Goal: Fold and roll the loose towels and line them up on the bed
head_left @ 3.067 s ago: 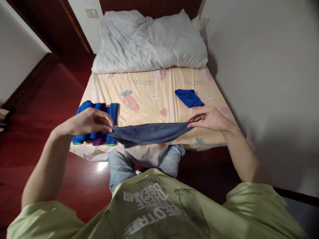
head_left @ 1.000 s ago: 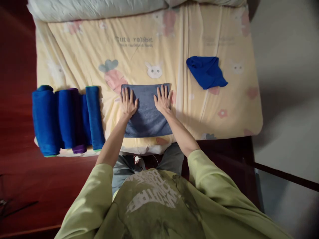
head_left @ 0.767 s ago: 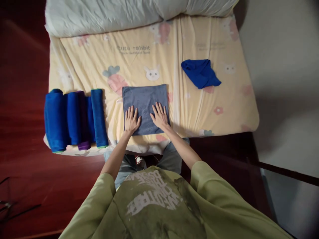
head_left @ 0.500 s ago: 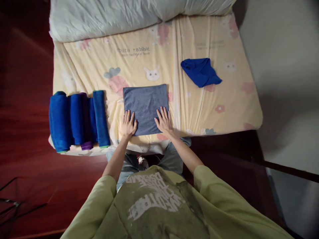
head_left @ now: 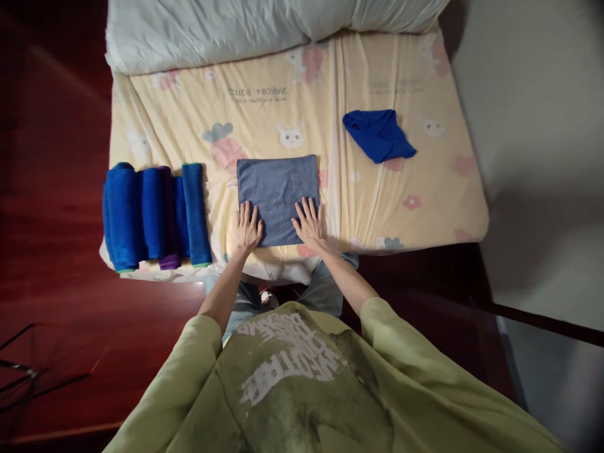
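Gray-blue rectangular cloth (head_left: 277,179) lies flat, partly beneath the left hand (head_left: 248,229) and right hand (head_left: 310,226). Both rest unclenched, palms down, at its near corners.

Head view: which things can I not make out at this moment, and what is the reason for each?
All in the head view:
Gray cloth: parts covered by the left hand and right hand.
Blue cloth: inner side hidden by its own folds.
White bedding: far part cut off by the top edge.
Black stand: cut off by the left edge.
Small print: too blurred to read.
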`<move>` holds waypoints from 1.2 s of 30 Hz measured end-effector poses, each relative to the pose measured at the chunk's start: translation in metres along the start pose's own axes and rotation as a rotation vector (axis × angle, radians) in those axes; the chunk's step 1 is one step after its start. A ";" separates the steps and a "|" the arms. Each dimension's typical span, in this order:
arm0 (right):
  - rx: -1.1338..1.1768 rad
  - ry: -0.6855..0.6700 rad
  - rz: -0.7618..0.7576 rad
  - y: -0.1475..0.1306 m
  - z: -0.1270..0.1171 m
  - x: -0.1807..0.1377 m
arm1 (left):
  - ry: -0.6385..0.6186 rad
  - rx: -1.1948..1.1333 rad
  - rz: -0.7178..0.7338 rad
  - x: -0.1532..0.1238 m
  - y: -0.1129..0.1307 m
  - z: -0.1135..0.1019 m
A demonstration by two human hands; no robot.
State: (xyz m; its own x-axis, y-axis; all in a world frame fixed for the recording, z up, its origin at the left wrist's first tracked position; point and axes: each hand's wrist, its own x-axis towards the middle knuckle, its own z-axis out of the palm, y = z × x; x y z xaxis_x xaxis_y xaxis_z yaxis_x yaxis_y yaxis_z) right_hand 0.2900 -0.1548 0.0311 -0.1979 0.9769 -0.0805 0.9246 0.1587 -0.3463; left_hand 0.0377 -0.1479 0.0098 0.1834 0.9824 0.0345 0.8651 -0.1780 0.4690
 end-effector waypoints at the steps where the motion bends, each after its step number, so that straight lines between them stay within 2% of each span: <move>1: -0.005 -0.008 -0.014 0.000 0.002 -0.006 | -0.021 -0.001 0.025 -0.007 0.001 0.001; 4: -0.015 -0.047 -0.046 0.004 0.012 -0.021 | -0.082 -0.013 0.080 -0.028 0.001 0.008; 7: -0.012 -0.065 -0.056 0.012 0.024 -0.026 | -0.060 -0.009 0.066 -0.039 -0.003 0.020; 12: -0.002 -0.072 -0.090 0.021 0.038 -0.019 | -0.012 -0.019 0.083 -0.037 -0.013 0.034; 19: -0.041 -0.028 -0.115 0.019 0.040 -0.021 | 0.021 0.018 0.122 -0.038 -0.018 0.040; 23: -0.022 0.028 -0.147 0.016 0.036 -0.030 | 0.023 0.028 0.152 -0.041 -0.014 0.029; 27: 0.050 0.054 -0.258 0.028 0.033 -0.065 | -0.122 0.042 0.296 -0.064 -0.022 0.007; 29: 0.089 0.061 -0.256 0.040 0.035 -0.088 | -0.182 0.050 0.339 -0.082 -0.033 0.001; 32: 0.134 0.061 -0.225 0.056 0.038 -0.112 | -0.163 0.047 0.286 -0.106 -0.052 0.000; 36: 0.116 0.052 -0.221 0.061 0.035 -0.110 | -0.151 0.061 0.239 -0.112 -0.058 0.000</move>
State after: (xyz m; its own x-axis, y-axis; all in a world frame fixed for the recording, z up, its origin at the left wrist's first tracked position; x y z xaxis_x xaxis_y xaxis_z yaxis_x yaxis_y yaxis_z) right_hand 0.3565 -0.2576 -0.0137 -0.3712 0.9269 0.0560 0.8165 0.3545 -0.4558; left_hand -0.0329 -0.2475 -0.0209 0.4493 0.8934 0.0041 0.8143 -0.4114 0.4094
